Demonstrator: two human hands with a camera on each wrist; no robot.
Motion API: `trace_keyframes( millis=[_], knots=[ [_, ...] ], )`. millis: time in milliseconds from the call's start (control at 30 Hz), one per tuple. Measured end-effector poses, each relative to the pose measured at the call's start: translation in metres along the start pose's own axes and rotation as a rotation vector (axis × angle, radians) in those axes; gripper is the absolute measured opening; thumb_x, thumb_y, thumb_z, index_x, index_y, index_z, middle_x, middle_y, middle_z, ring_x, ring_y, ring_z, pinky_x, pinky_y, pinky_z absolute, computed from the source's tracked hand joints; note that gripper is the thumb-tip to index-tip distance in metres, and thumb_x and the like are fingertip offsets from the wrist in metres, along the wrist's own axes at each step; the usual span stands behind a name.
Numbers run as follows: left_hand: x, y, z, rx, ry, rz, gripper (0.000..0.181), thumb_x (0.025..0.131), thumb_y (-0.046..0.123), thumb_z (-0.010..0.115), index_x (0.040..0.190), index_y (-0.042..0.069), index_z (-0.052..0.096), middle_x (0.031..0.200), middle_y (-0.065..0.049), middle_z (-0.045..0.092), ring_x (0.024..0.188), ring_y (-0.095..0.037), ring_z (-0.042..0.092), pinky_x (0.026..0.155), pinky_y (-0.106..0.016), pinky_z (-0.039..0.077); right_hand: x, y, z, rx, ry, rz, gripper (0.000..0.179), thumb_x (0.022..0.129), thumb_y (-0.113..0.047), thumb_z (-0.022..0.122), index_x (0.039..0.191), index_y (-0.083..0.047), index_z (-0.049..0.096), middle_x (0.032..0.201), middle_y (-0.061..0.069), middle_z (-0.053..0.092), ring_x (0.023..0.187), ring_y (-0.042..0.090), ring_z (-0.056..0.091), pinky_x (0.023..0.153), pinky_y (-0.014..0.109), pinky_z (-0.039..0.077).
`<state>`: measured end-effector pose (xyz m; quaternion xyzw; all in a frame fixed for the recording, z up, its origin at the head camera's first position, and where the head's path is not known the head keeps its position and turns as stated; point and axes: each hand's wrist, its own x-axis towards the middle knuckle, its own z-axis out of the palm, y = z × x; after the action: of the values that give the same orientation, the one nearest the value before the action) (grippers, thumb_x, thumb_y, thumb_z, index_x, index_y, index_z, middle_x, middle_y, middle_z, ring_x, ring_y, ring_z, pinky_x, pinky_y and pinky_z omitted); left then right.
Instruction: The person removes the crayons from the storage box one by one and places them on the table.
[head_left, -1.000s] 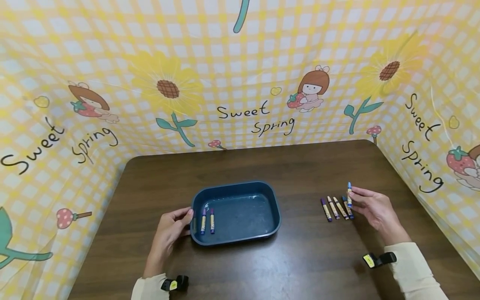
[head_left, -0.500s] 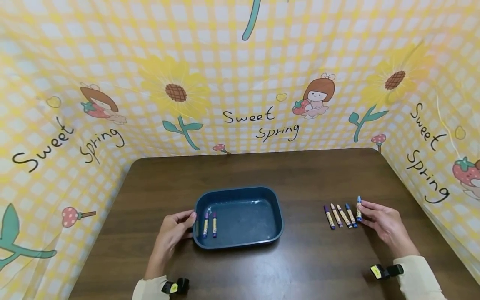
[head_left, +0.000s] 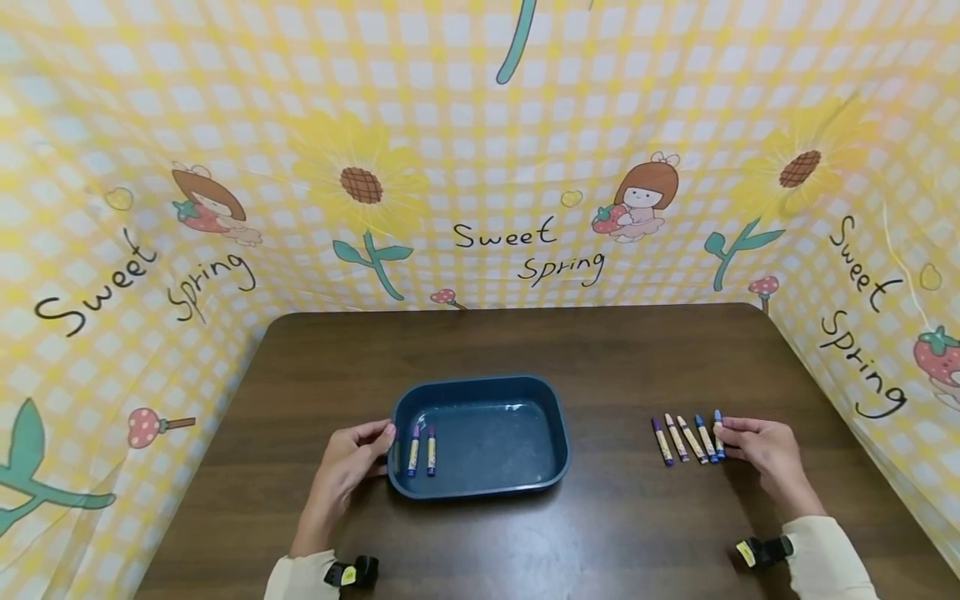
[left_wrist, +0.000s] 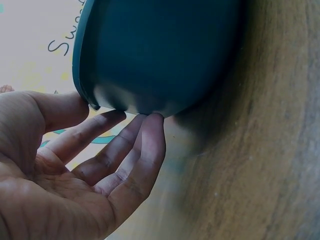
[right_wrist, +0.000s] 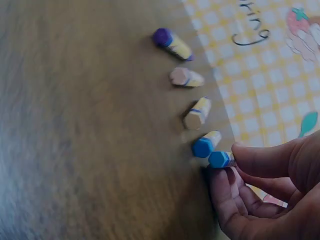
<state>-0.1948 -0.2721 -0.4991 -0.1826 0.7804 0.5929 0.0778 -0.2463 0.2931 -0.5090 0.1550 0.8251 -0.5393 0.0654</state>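
Observation:
My right hand (head_left: 772,458) pinches a light blue crayon (head_left: 718,435) between thumb and fingers at the right end of a crayon row. In the right wrist view, the end of this light blue crayon (right_wrist: 219,159) is close beside a darker blue crayon (right_wrist: 204,146). Left of it in the row are a tan crayon (right_wrist: 196,119), a pinkish crayon (right_wrist: 182,77) and a purple crayon (right_wrist: 172,44). My left hand (head_left: 343,467) holds the left end of a dark blue tray (head_left: 480,492), thumb at the rim, fingertips against the outer wall (left_wrist: 160,55).
Two purple-tipped crayons, one left (head_left: 413,451) and one right (head_left: 431,451), lie side by side inside the tray's left part. Brown wooden tabletop (head_left: 615,533) spreads around everything. A yellow checked cloth (head_left: 495,142) stands behind and along both sides.
My right hand has moved the light blue crayon rightward from over the darker blue one, then down beside it. The left hand keeps its hold on the tray. The head view has shifted slightly.

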Motion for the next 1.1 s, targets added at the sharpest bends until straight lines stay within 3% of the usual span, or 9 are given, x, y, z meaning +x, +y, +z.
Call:
trace_keyframes(
  millis=[133, 267, 333, 733, 1100],
  knots=[
    [0.001, 0.001, 0.001, -0.021, 0.0, -0.004, 0.041, 0.1, 0.023, 0.066, 0.135, -0.001, 0.063, 0.124, -0.019, 0.067, 0.09, -0.015, 0.065, 0.074, -0.029, 0.063, -0.001, -0.004, 0.004, -0.235, 0.075, -0.076, 0.04, 0.095, -0.012, 0.07, 0.121, 0.018, 0.064, 0.089, 0.014, 0.078, 0.068, 0.01, 0.071, 0.065, 0.024, 0.059],
    [0.0, 0.0, 0.001, -0.031, 0.001, -0.003, 0.04, 0.1, 0.021, 0.065, 0.134, -0.001, 0.064, 0.123, -0.018, 0.067, 0.091, -0.014, 0.064, 0.074, -0.029, 0.063, -0.004, -0.003, 0.009, -0.477, 0.201, -0.213, 0.029, 0.092, -0.012, 0.073, 0.107, 0.012, 0.073, 0.09, 0.022, 0.076, 0.085, 0.039, 0.073, 0.075, 0.045, 0.054],
    [0.0, 0.0, 0.001, -0.03, 0.001, -0.004, 0.04, 0.101, 0.021, 0.065, 0.134, -0.001, 0.064, 0.123, -0.018, 0.067, 0.091, -0.014, 0.064, 0.074, -0.029, 0.063, -0.005, -0.001, 0.013, -0.544, 0.246, -0.274, 0.025, 0.091, -0.011, 0.073, 0.103, 0.011, 0.074, 0.091, 0.023, 0.076, 0.096, 0.047, 0.069, 0.079, 0.054, 0.049],
    [-0.002, -0.002, 0.0, -0.016, 0.004, -0.002, 0.043, 0.1, 0.026, 0.066, 0.135, 0.001, 0.064, 0.125, -0.019, 0.066, 0.09, -0.014, 0.063, 0.078, -0.032, 0.063, -0.007, -0.003, 0.025, -0.599, 0.301, -0.343, 0.02, 0.089, -0.005, 0.069, 0.1, 0.011, 0.074, 0.092, 0.027, 0.074, 0.096, 0.055, 0.065, 0.077, 0.066, 0.05],
    [-0.001, 0.0, -0.001, -0.012, -0.005, 0.002, 0.043, 0.101, 0.026, 0.065, 0.135, 0.0, 0.063, 0.127, -0.021, 0.065, 0.092, -0.016, 0.064, 0.075, -0.031, 0.063, -0.013, -0.011, 0.019, -0.677, 0.221, -0.376, 0.015, 0.086, -0.005, 0.071, 0.093, 0.008, 0.076, 0.089, 0.025, 0.075, 0.089, 0.055, 0.066, 0.071, 0.065, 0.049]
  ],
)
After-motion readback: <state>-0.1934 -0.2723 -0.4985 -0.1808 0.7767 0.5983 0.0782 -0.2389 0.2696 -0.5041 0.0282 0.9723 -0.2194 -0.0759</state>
